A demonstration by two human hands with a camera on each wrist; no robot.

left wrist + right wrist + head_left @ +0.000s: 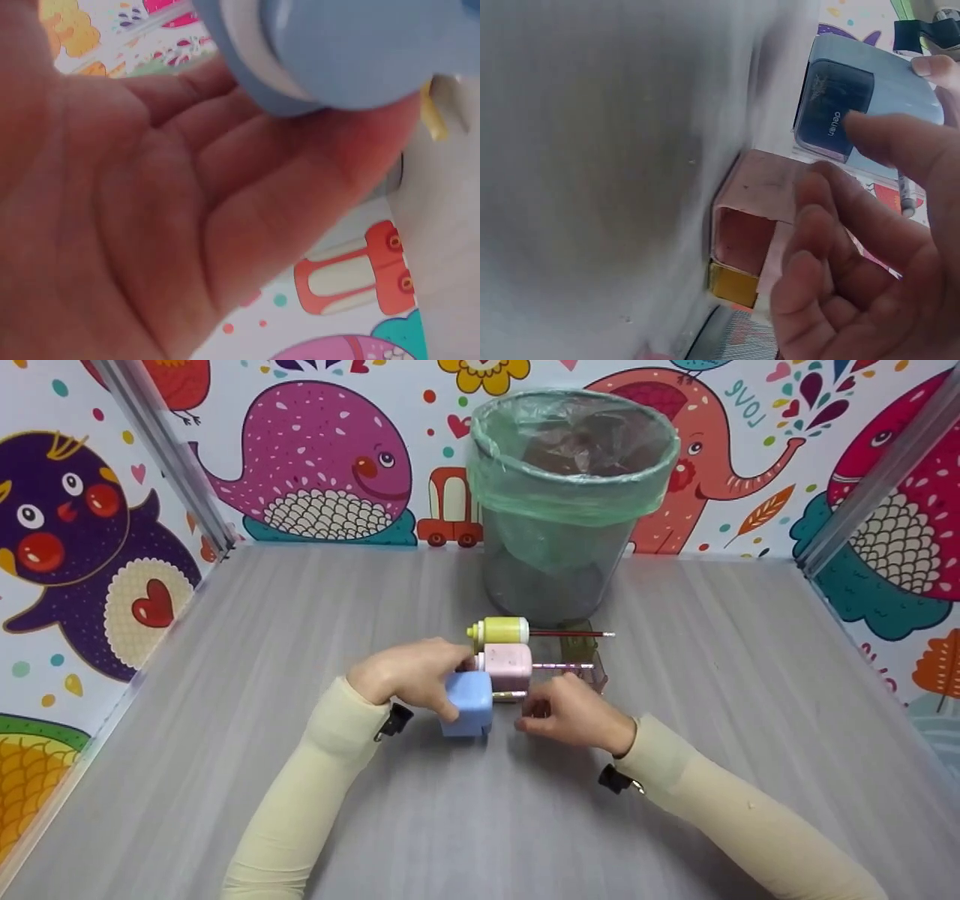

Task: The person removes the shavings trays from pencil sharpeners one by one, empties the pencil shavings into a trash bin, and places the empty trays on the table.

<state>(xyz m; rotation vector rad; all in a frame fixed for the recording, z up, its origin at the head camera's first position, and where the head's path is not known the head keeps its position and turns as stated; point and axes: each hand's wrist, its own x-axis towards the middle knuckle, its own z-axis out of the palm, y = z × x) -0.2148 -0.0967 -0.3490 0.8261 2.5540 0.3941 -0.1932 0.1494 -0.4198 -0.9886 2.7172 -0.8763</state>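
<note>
My left hand (412, 671) grips a blue pencil sharpener (469, 706) from its left side, thumb at the near edge. In the left wrist view the sharpener's rounded blue end (345, 52) rests against the fingers. A dark see-through drawer (835, 109) shows in its face in the right wrist view. My right hand (574, 712), holding nothing, hovers to the right of it with loosely bent fingers, one fingertip overlapping the drawer in that view. Beyond the blue one stand a pink sharpener (508, 664), its drawer slot vacant, and a yellow sharpener (504, 630).
Pencils lie in line with the sharpeners: a dark red one (570, 634), a patterned one (562, 666) and a short gold-toned one (510, 694). Small see-through drawers (579, 639) lie beside them. A bin (555, 562) with a green liner stands behind, against the cartoon-printed wall (330, 457).
</note>
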